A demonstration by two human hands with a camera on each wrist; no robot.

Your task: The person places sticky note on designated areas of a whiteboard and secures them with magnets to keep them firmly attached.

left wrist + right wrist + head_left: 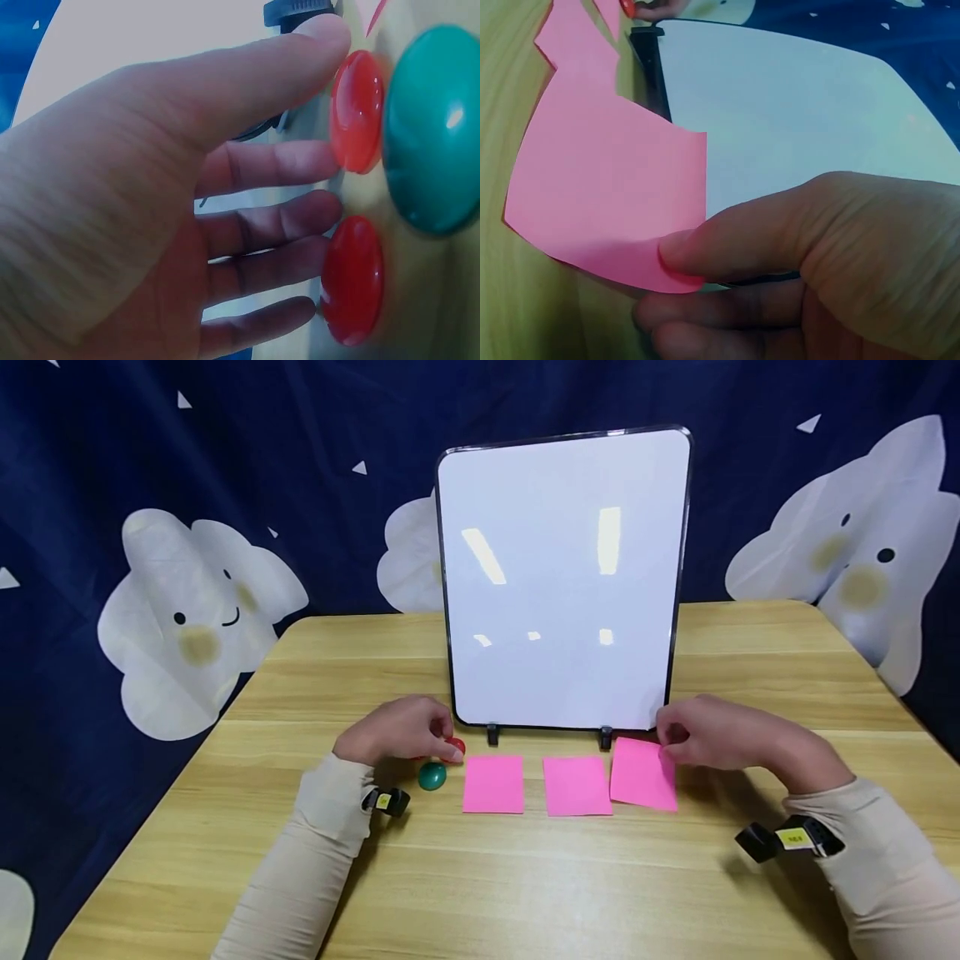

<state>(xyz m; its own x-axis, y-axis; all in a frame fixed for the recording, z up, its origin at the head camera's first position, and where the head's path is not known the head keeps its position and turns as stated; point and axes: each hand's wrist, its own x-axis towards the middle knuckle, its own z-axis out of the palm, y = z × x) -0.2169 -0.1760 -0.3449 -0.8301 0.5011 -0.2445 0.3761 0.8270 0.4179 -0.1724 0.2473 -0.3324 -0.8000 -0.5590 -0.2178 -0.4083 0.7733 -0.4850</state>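
Thumb and forefinger of my left hand [405, 729] pinch a glossy round red magnet [357, 112] at the tabletop, left of the whiteboard's foot. A second red magnet [351, 281] lies by the other fingers, mostly hidden by the hand in the head view. Close to them sits a green magnet [432, 776]. My right hand [720, 735] pinches the upper right corner of a pink sticky note [643, 775], which tilts up from the table. To its left, two more pink sticky notes, a middle one [576, 787] and a left one [493, 785], lie on the wood.
A blank whiteboard [562, 585] with a black frame stands upright behind the notes. Two black feet, a left one [492, 734] and a right one [605, 738], support it on the wooden table [525, 893]. Behind the table hangs a dark blue cloth [315, 427] with clouds.
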